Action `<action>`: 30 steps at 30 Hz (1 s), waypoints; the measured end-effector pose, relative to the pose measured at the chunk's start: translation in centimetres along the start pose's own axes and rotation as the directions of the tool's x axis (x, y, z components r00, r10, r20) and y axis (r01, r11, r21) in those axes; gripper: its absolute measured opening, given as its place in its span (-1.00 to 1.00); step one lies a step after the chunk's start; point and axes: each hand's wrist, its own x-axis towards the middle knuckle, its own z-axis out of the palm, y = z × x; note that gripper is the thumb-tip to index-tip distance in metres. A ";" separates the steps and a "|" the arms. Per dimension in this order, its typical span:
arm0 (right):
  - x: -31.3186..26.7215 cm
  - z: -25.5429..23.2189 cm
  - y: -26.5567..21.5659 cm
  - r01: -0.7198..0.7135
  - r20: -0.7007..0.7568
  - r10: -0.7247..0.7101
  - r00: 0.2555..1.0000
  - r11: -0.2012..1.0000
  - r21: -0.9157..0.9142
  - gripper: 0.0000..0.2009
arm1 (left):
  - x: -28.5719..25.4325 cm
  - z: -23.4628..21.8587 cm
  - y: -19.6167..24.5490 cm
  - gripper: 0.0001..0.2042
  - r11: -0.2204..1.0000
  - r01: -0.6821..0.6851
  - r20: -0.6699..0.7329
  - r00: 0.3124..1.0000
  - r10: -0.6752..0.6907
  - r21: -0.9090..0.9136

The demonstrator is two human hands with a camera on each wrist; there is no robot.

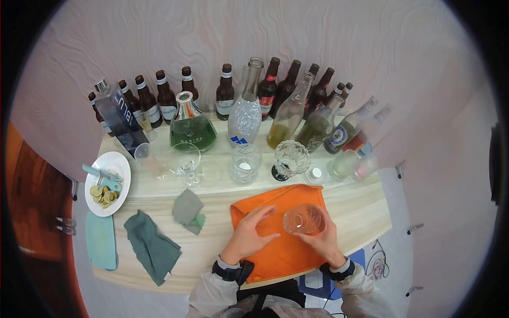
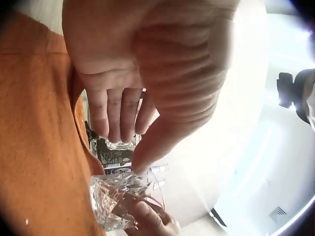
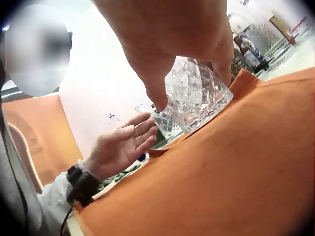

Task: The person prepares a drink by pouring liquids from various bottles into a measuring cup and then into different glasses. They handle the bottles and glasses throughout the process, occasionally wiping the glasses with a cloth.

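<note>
My right hand (image 1: 325,239) grips a clear cut-glass tumbler (image 1: 302,218) by its side, thumb in front, over an orange cloth (image 1: 273,262). In the right wrist view the diamond-patterned tumbler (image 3: 194,96) stands with its base at the cloth, fingers coming down on it from above. To its left my left hand (image 1: 250,237) is held over the cloth, thumb apart from the fingers and nothing between them. Its palm and loosely extended fingers show in the right wrist view. The left wrist view has the tumbler (image 2: 120,199) beyond the left thumb.
Behind the cloth stand a glass tumbler (image 1: 245,164), a scalloped glass (image 1: 291,159) and a stemmed glass (image 1: 184,159). Several bottles line the back, including a green decanter (image 1: 192,132). At left are a plate (image 1: 123,183) of lime slices, a green cloth (image 1: 151,249) and a grey cloth (image 1: 186,208).
</note>
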 end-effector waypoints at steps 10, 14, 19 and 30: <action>0.0 1.0 -2.5 0.014 0.320 -0.055 0.946 0.992 0.127 -0.02 | 0.3 0.2 2.4 -0.15 0.999 0.033 0.148 0.988 -0.036 0.020; 4.9 -2.8 -2.6 0.274 0.152 -0.273 0.950 0.962 0.015 -0.04 | 0.3 0.1 2.0 -0.20 1.000 0.017 0.072 0.997 -0.018 0.002; 21.7 -5.9 -0.6 0.221 -0.334 -0.183 0.925 0.972 0.077 -0.17 | 0.3 0.3 1.5 -0.16 0.998 0.059 0.058 0.997 -0.057 -0.038; 33.8 -3.8 3.4 0.245 -0.540 -0.265 0.799 0.963 -0.110 -0.68 | 0.4 -0.1 1.0 -0.17 0.992 0.090 0.040 0.995 -0.086 -0.088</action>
